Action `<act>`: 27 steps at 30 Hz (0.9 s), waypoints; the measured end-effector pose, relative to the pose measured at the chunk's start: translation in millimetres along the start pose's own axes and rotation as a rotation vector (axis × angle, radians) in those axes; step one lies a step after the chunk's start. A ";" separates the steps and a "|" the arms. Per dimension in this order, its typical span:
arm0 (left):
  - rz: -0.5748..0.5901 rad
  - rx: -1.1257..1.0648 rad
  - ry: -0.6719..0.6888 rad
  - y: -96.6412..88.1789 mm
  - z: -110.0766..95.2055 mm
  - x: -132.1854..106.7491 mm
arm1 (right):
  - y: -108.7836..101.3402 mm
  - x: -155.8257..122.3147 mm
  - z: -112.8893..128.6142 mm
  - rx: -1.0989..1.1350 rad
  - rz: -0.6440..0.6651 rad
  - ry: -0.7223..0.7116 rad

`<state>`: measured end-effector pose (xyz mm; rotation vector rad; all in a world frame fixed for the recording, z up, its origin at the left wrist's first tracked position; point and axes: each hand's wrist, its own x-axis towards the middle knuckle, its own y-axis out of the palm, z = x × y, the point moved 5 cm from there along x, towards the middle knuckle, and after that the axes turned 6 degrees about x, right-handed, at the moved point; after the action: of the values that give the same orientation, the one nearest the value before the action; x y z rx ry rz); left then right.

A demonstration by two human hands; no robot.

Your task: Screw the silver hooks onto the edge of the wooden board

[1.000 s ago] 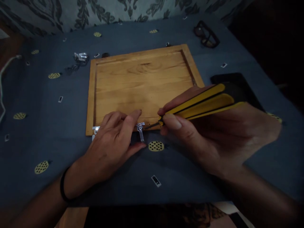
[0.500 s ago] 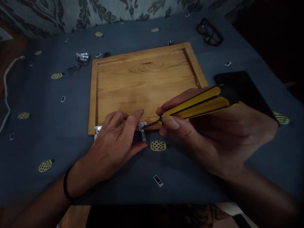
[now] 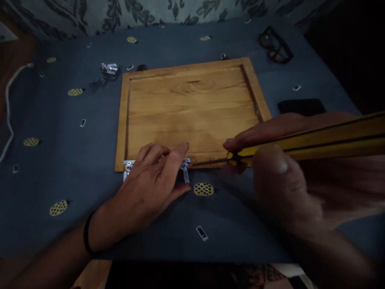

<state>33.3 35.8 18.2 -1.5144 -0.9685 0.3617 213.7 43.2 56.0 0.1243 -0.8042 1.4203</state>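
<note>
A wooden panel with a raised frame lies flat on the blue cloth. At its front edge sits a metal hinge, with a cross-head screw showing at its left end and its middle covered. My left hand lies across the hinge and holds it against the edge, thumb below and fingers bent over the panel. In my right hand is a yellow and black screwdriver, gripped by its handle and held nearly level. Its tip points left, a short way right of the hinge's right end.
Behind the panel's left corner lies a clear bag of metal parts. Black-framed glasses rest at the back right, and a black flat object lies beyond my right hand. A white cable runs along the left.
The screwdriver has pulled back to the right, its tip coming away from the screw at the hinge's right end. My left hand stays on the hinge; the whole view has shifted slightly.
</note>
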 end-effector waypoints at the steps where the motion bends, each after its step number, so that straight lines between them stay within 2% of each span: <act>1: -0.001 -0.002 0.001 -0.6 -0.5 0.7 | -1.1 -0.3 0.3 -0.019 -0.020 -0.013; 6: -0.007 0.028 0.027 -4.0 -3.9 5.3 | 6.0 -2.6 -1.3 -0.045 0.069 -0.019; 9: -0.008 0.058 0.046 -4.8 -5.2 6.9 | 7.6 -2.5 -2.6 -0.009 0.080 -0.030; 16: -0.001 0.036 0.023 -1.9 -2.7 3.7 | 9.0 -1.9 -10.4 0.101 0.141 0.093; 24: -0.012 0.018 0.016 0.6 -1.5 2.3 | 13.8 -0.4 -4.6 0.095 0.229 0.048; 27: -0.024 0.014 0.014 0.1 -2.1 3.9 | 16.5 -3.2 -3.7 0.065 0.169 0.098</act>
<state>37.2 37.3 19.7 -1.4902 -0.9706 0.3400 200.5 45.7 45.2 0.0368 -0.7006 1.5998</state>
